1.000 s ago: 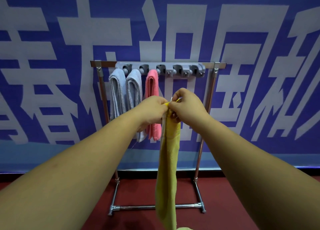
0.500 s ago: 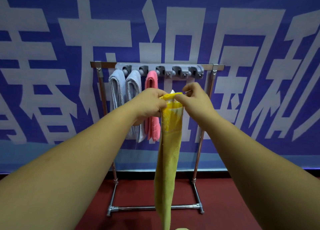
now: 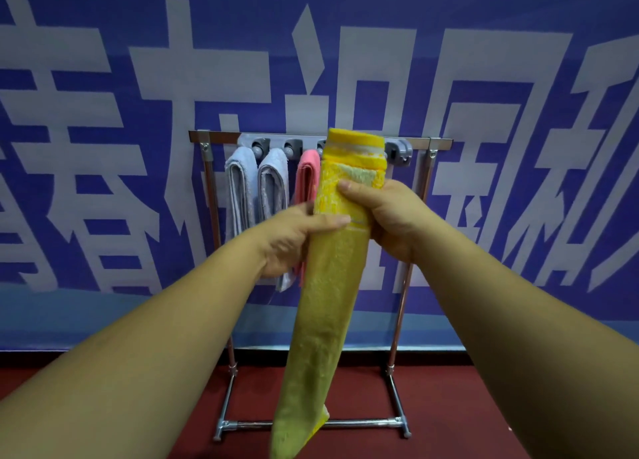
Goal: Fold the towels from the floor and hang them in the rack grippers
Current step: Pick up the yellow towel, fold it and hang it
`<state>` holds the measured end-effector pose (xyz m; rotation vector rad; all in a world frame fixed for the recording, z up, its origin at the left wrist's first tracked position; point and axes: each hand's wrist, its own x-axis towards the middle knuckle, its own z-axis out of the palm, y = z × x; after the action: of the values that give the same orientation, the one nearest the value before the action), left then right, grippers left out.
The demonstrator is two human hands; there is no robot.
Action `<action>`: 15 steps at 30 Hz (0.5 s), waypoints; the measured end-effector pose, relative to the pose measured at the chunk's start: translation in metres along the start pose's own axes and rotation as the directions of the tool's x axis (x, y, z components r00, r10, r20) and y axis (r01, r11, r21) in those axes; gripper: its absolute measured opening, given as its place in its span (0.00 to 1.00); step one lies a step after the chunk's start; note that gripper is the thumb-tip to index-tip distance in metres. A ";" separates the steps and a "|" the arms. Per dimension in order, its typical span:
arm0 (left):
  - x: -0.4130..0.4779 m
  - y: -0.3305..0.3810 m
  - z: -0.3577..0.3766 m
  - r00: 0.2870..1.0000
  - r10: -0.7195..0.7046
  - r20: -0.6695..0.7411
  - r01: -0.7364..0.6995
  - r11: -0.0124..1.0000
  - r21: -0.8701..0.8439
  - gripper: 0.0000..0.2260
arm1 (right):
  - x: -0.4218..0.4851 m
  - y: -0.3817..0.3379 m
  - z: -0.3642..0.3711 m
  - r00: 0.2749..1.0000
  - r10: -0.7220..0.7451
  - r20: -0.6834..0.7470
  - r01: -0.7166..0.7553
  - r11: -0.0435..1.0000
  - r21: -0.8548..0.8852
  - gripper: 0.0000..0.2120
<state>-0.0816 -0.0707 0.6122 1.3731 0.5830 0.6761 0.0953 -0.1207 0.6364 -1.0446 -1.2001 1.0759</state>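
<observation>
Hands [image 3: 349,223] grip yellow towel [image 3: 332,285] before rack [image 3: 428,154].

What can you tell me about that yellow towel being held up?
The yellow towel looks like terry cloth, folded into a long narrow strip hanging toward the red floor. Its top end is brighter yellow with pale woven bands. The left hand and right hand both grip it near the top, in front of the rack.

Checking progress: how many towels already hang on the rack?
3: two grey towels side by side at the rack's left end, a pink towel just right of them. The yellow towel in both hands covers some clips, so another may be hidden.
</observation>
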 end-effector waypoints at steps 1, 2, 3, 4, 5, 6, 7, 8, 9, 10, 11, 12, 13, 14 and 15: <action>-0.001 -0.010 -0.001 0.999 -0.035 0.026 0.035 0.999 0.032 0.21 | 0.002 -0.006 0.000 1.000 -0.003 -0.010 0.003 1.000 0.007 0.12; -0.002 -0.017 -0.002 0.998 -0.050 0.031 0.048 0.997 0.060 0.19 | 0.003 -0.012 0.000 1.000 -0.005 -0.017 0.006 1.000 0.018 0.12; -0.002 -0.023 -0.003 0.999 -0.049 0.023 0.047 0.996 0.074 0.18 | 0.005 -0.017 -0.002 1.000 -0.005 -0.026 0.006 1.000 0.031 0.12; -0.002 -0.027 -0.003 0.999 -0.044 0.015 0.042 0.996 0.079 0.18 | 0.007 -0.021 -0.004 0.999 -0.001 -0.034 0.002 0.999 0.045 0.11; -0.002 -0.029 -0.003 0.999 -0.035 0.011 0.035 0.996 0.079 0.18 | 0.008 -0.024 -0.008 0.999 0.010 -0.033 -0.008 0.998 0.058 0.11; -0.002 -0.030 -0.003 1.000 -0.026 0.013 0.025 0.997 0.077 0.19 | 0.010 -0.027 -0.011 0.999 0.023 -0.026 -0.021 0.998 0.065 0.12; -0.002 -0.030 -0.003 1.000 -0.017 0.017 0.015 0.997 0.081 0.19 | 0.011 -0.028 -0.015 0.999 0.037 -0.021 -0.035 0.997 0.070 0.13; -0.001 -0.030 -0.004 1.000 -0.014 0.011 0.013 0.995 0.094 0.20 | 0.011 -0.030 -0.017 0.999 0.046 -0.015 -0.045 0.996 0.077 0.14; 0.000 -0.030 -0.004 1.000 -0.016 0.008 0.015 0.993 0.119 0.20 | 0.010 -0.031 -0.020 0.999 0.052 -0.018 -0.050 0.995 0.082 0.15; 0.001 -0.031 -0.004 1.000 -0.019 0.009 0.017 0.989 0.149 0.21 | 0.010 -0.033 -0.021 0.998 0.052 -0.020 -0.051 0.995 0.087 0.15; 0.001 -0.032 -0.006 0.999 -0.027 0.016 0.024 0.984 0.179 0.22 | 0.009 -0.034 -0.022 0.998 0.054 -0.025 -0.052 0.994 0.094 0.15; 0.001 -0.034 -0.007 0.999 -0.037 0.024 0.032 0.978 0.204 0.23 | 0.009 -0.037 -0.023 0.998 0.054 -0.030 -0.050 0.993 0.106 0.15; 0.002 -0.035 -0.009 0.999 -0.046 0.028 0.038 0.975 0.218 0.22 | 0.008 -0.038 -0.024 0.998 0.054 -0.041 -0.048 0.992 0.119 0.16; 0.002 -0.038 -0.010 0.998 -0.050 0.028 0.042 0.974 0.223 0.22 | 0.009 -0.040 -0.026 0.997 0.052 -0.055 -0.044 0.990 0.135 0.16; 0.002 -0.041 -0.011 0.998 -0.051 0.024 0.044 0.974 0.224 0.22 | 0.009 -0.042 -0.028 0.996 0.050 -0.067 -0.039 0.987 0.154 0.17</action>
<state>-0.0848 -0.0644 0.5706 1.5706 0.6824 0.5630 0.1265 -0.1204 0.6767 -0.9867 -1.0252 1.1380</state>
